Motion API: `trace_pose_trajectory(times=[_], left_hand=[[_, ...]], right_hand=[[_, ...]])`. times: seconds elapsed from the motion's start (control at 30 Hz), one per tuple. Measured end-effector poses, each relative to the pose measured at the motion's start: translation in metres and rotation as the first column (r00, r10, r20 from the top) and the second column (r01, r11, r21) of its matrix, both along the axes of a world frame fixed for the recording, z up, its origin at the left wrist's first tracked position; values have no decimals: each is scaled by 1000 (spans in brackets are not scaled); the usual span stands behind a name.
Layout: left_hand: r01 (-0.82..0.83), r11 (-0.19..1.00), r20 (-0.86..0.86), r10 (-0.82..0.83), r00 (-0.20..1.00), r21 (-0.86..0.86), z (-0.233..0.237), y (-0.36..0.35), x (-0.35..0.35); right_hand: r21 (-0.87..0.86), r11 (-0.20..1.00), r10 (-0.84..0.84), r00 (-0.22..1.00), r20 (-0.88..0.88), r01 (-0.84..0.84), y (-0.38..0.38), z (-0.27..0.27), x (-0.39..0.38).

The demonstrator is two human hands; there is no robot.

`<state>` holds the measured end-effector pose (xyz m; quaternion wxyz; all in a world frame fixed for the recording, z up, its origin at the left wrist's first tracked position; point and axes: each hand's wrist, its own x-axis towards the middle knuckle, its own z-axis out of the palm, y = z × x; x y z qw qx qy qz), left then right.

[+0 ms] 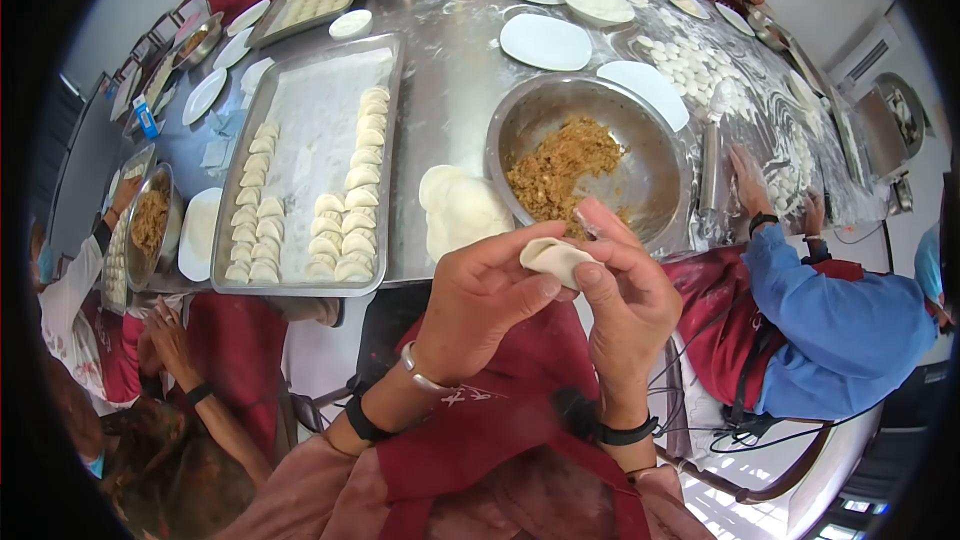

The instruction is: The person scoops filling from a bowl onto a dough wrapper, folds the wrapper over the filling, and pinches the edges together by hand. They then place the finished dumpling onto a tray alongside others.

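Note:
Between my two hands is a folded dumpling [556, 260], pale and half-moon shaped. My left hand [480, 295] grips its left end with thumb and fingers. On the other end, my right hand [628, 290] presses with the thumb in front and fingers behind. Just beyond them stands a steel bowl [655, 195] with brown minced filling [565, 165] in it. Flat round dough wrappers [462, 215] lie in an overlapping pile left of the bowl. A metal tray [310, 140] farther left carries rows of finished dumplings [362, 180].
White plates [545, 42] and a small white bowl [350, 24] stand across the table. At the right are dough pieces [690, 65], a rolling pin [712, 160] and a co-worker's hand [746, 180]. Another filling bowl [165, 240] and a co-worker's arm [190, 360] are at the left.

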<state>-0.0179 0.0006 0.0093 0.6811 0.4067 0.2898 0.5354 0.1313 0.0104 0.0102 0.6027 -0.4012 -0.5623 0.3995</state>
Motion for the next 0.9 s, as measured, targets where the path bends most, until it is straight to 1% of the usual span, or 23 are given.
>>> trace_pose_trajectory(times=[0.03, 0.07, 0.1, 0.13, 0.17, 0.23, 0.37, 0.43, 0.47, 0.53, 0.57, 0.63, 0.67, 0.73, 0.83, 0.9], left_hand=[[-21, 998, 68, 24, 997, -51, -6, 0, 2], [-20, 999, 68, 23, 997, -49, -9, -1, 4], [-55, 998, 102, 60, 993, -44, -11, -1, 7], [-92, 995, 136, 97, 986, -41, -12, -2, 9], [-94, 995, 137, 99, 986, -40, -12, -3, 10], [-78, 992, 199, 97, 975, -102, -10, -3, 12], [-72, 993, 229, 92, 969, -96, -7, -4, 16], [-115, 993, 140, 115, 983, -11, -9, -5, 16], [-114, 993, 140, 115, 983, -11, -9, -5, 16], [-125, 989, 136, 113, 984, 85, -9, -4, 16], [-124, 989, 136, 112, 984, 84, -9, -5, 16], [-110, 983, 22, 108, 994, 148, -10, -5, 13], [-110, 983, 22, 108, 994, 146, -9, -4, 12], [-85, 960, -133, 124, 983, 267, -6, -3, 11], [-49, 950, -152, 100, 983, 309, -8, -2, 9], [-50, 956, -145, 95, 985, 289, -9, -1, 8]], right_hand=[[-1, 1000, -22, 999, -36, 22, -1, 1, -4], [-4, 999, -43, 996, -72, 43, -2, 2, -6], [-3, 999, -43, 996, -72, 43, -2, 2, -7], [34, 998, -53, 998, -46, 55, -1, 1, -8], [71, 995, -63, 998, -19, 65, -1, 0, -9], [88, 993, -80, 997, -5, 80, 0, -2, -9], [125, 985, -130, 990, 49, 123, -1, -2, -9], [133, 983, -138, 989, 54, 130, -1, -2, -10], [142, 980, -145, 988, 58, 136, -1, -2, -10], [161, 977, -152, 986, 70, 139, 0, -1, -9], [181, 973, -158, 984, 83, 141, 0, -1, -9], [206, 969, -162, 981, 105, 138, 1, -1, -7], [231, 964, -165, 978, 127, 133, 1, 0, -6], [253, 959, -170, 973, 158, 126, 1, 1, -4], [300, 948, -177, 961, 212, 109, 4, 0, 0], [324, 941, -180, 955, 235, 97, 5, 0, 4]])
